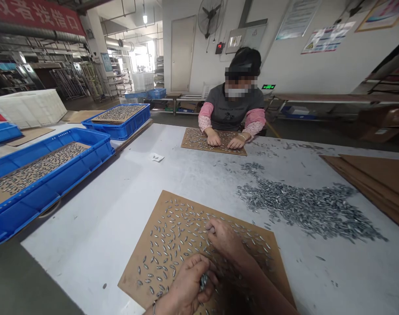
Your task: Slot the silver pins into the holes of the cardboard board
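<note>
A brown cardboard sheet [136, 267] lies before me, covered with small grey spindle-shaped metal pieces [158, 267] set apart from one another. Over its near part, my left hand [189, 280] is closed around a cluster of the same metal pieces [203, 281], which show between the fingers. My right hand [225, 240] is just beyond it, low over the middle of the sheet. Its fingers are curled into a pinch, and whatever is between the fingertips is hidden. My forearms and their shadow cover part of the near right of the sheet.
A large heap of loose metal pieces [294, 203] spreads at the right, near stacked cardboard sheets [379, 179]. Across the table, a co-worker [235, 100] has both hands on another covered sheet [189, 142]. Blue trays [97, 151] stand left; a paper scrap [157, 158] lies on the white table [97, 232].
</note>
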A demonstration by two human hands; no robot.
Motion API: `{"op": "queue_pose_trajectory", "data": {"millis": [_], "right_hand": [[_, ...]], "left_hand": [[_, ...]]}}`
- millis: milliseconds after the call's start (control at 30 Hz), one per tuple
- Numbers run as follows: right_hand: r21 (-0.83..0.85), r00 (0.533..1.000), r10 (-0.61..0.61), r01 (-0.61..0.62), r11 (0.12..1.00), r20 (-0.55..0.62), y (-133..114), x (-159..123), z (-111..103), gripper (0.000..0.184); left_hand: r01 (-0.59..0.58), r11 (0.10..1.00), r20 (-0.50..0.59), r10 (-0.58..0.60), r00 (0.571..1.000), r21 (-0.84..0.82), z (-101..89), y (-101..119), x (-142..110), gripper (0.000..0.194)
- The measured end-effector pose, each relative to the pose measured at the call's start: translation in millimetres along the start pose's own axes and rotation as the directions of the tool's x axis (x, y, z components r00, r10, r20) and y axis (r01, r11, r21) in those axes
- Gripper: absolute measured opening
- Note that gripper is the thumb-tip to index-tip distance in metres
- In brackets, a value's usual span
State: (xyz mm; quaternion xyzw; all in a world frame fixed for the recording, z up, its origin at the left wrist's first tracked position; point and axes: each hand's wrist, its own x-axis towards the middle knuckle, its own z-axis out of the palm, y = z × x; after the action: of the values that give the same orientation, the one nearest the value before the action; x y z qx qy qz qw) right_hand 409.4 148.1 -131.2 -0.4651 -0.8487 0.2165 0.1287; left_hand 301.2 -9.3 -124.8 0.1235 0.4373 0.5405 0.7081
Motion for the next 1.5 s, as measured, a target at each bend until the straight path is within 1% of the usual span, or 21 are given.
{"op": "queue_pose_trajectory", "data": {"millis": [67, 133, 167, 233, 300, 367, 433, 533, 600, 667, 767, 833, 900, 1000, 1033, 1100, 1167, 1233, 1333, 1433, 1500], "right_hand": [[0.038, 0.999, 0.034, -0.033, 0.999, -0.027, -2.6, -8.2, -10.5, 0.018], [0.088, 0.997, 0.051, -0.046, 0.995, -0.053, -7.6, -26.5, -22.6, 0.013], [0.117, 0.998, 0.034, -0.027, 0.993, -0.057, -11.1, -39.2, -27.5, 0.013], [0.162, 0.997, -0.077, 0.078, 0.984, -0.013, -19.3, -68.8, -31.1, 0.019], [0.186, 0.971, -0.239, 0.229, 0.955, 0.031, -26.8, -98.2, -24.6, 0.022], [0.14, 0.938, -0.347, 0.343, 0.929, 0.009, -31.2, -121.4, -11.5, 0.028], [0.082, 0.93, -0.368, 0.368, 0.926, -0.019, -32.5, -136.2, 0.9, 0.036], [0.095, 0.95, -0.313, 0.313, 0.945, -0.008, -33.2, -145.3, 5.5, 0.032], [0.161, 0.964, -0.266, 0.261, 0.952, 0.007, -34.4, -146.3, -0.7, 0.023], [0.226, 0.978, -0.21, 0.206, 0.952, -0.005, -34.9, -145.9, -8.7, 0.015], [0.296, 0.99, -0.118, 0.135, 0.946, -0.075, -31.4, -146.2, -15.4, 0.013], [0.33, 0.989, -0.08, 0.118, 0.936, -0.128, -28.0, -147.5, -15.9, 0.015], [0.353, 0.985, -0.073, 0.124, 0.927, -0.155, -26.0, -148.3, -16.5, 0.018], [0.382, 0.99, -0.085, 0.121, 0.916, -0.11, -24.1, -142.6, -23.0, 0.023], [0.388, 0.993, -0.075, 0.104, 0.916, -0.09, -22.3, -137.4, -26.6, 0.024], [0.385, 0.996, -0.019, 0.052, 0.921, -0.089, -15.0, -121.4, -33.7, 0.024], [0.357, 0.989, 0.059, -0.007, 0.934, -0.135, -3.6, -100.6, -37.1, 0.025], [0.314, 0.981, 0.115, -0.062, 0.947, -0.154, 8.2, -80.6, -33.7, 0.026], [0.249, 0.972, 0.17, -0.127, 0.96, -0.162, 19.8, -62.4, -17.1, 0.027], [0.203, 0.965, 0.185, -0.147, 0.968, -0.184, 23.6, -59.5, 1.1, 0.029], [0.164, 0.966, 0.167, -0.136, 0.977, -0.195, 24.5, -60.4, 7.6, 0.028]], "left_hand": [[-0.007, 1.0, -0.008, 0.007, 1.0, -0.021, 0.3, 1.3, -0.7, 0.052], [0.004, 1.0, -0.006, -0.004, 1.0, -0.023, 0.2, 1.7, -1.3, 0.053], [0.016, 1.0, -0.002, -0.017, 1.0, -0.019, 0.1, 1.4, -1.8, 0.054], [0.02, 0.999, -0.002, -0.02, 1.0, -0.035, 1.0, 0.3, -3.9, 0.055], [0.024, 0.997, 0.011, -0.023, 1.0, -0.072, 3.7, -0.9, -8.3, 0.056], [0.05, 0.996, 0.037, -0.048, 0.998, -0.076, 7.6, -1.6, -13.9, 0.061], [0.107, 0.994, 0.05, -0.105, 0.993, -0.031, 11.1, -2.8, -18.6, 0.067], [0.154, 0.988, 0.037, -0.154, 0.987, 0.017, 12.4, -7.8, -20.1, 0.071], [0.173, 0.985, 0.07, -0.174, 0.982, 0.02, 10.7, -12.2, -17.8, 0.071], [0.167, 0.986, 0.126, -0.169, 0.978, 0.024, 8.4, -14.6, -15.2, 0.068], [0.119, 0.991, 0.201, -0.129, 0.971, 0.06, 6.0, -12.4, -13.3, 0.064], [0.098, 0.99, 0.225, -0.118, 0.967, 0.099, 5.3, -8.7, -13.6, 0.065], [0.095, 0.986, 0.222, -0.125, 0.967, 0.138, 5.3, -5.4, -14.4, 0.065], [0.08, 0.982, 0.192, -0.113, 0.975, 0.172, 6.3, -2.7, -15.0, 0.066], [0.069, 0.983, 0.185, -0.101, 0.978, 0.173, 6.9, -2.1, -14.9, 0.066], [0.057, 0.984, 0.154, -0.083, 0.985, 0.171, 8.0, -0.6, -14.3, 0.066], [0.058, 0.984, 0.11, -0.077, 0.991, 0.167, 8.5, 1.5, -13.3, 0.066], [0.065, 0.984, 0.087, -0.08, 0.993, 0.165, 8.2, 3.6, -12.3, 0.066], [0.055, 0.986, 0.114, -0.074, 0.991, 0.158, 6.7, 4.8, -10.9, 0.064], [0.051, 0.986, 0.126, -0.071, 0.99, 0.161, 5.4, 1.8, -10.1, 0.062], [0.054, 0.985, 0.125, -0.076, 0.989, 0.164, 5.0, -1.5, -9.7, 0.061]]}}
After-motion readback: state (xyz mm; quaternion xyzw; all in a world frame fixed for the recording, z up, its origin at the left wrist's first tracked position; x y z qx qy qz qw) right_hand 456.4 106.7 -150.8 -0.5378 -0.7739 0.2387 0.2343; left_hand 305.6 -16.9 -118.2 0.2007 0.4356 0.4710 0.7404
